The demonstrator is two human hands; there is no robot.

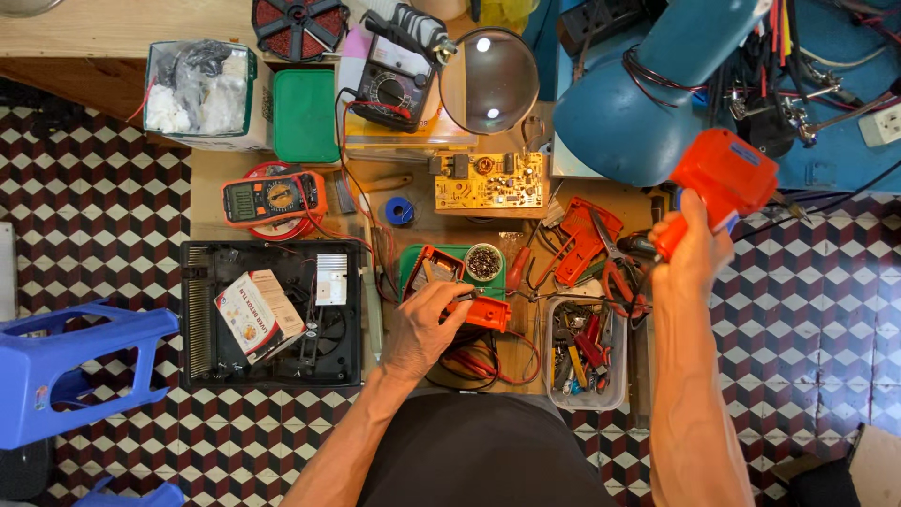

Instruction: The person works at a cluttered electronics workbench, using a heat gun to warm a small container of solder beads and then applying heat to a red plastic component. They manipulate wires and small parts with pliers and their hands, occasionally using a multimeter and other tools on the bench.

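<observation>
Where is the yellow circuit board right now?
In the head view, the yellow circuit board lies at the upper centre of the bench, just below the round magnifier lens and right of the orange multimeter.

Yellow circuit board (490,181), magnifying glass (490,81), orange multimeter (273,198), blue stool (70,366).

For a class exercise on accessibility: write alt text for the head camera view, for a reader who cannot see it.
Seen from above, a person's right hand lifts an orange power tool while the left hand rests on a small orange part, over a cluttered wooden workbench with a multimeter and a circuit board.
</observation>
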